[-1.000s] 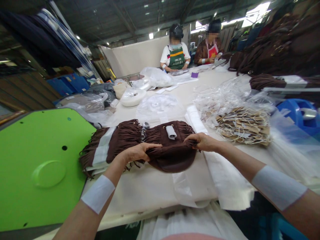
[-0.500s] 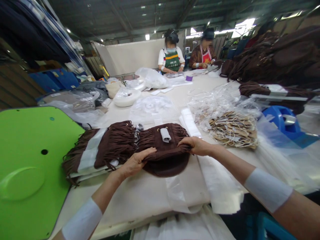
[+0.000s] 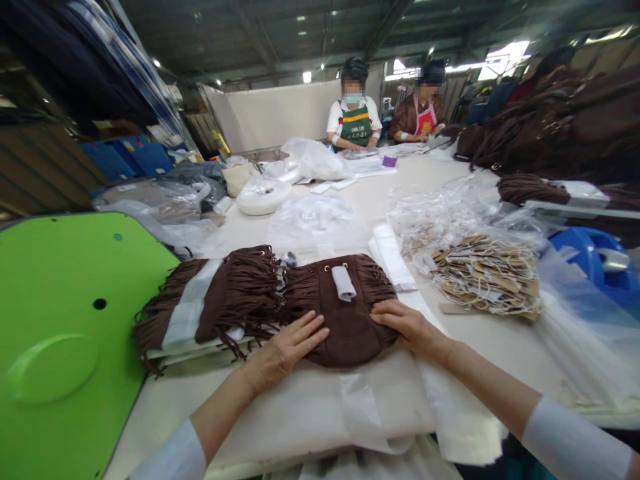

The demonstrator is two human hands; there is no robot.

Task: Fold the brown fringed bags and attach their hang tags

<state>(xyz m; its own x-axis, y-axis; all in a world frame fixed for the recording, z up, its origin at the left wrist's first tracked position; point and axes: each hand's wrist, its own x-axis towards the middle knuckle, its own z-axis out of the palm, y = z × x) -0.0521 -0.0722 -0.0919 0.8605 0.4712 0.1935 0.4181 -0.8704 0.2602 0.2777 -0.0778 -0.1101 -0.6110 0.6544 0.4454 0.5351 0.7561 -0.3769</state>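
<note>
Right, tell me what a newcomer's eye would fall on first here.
Probably the bright green panel, filling much of the lower left. Next, the dark brown fringed item near the centre, with the left hand and right hand on it. To the right, a heap of tan tags with pale cords stands out beside crumpled clear plastic.
</note>
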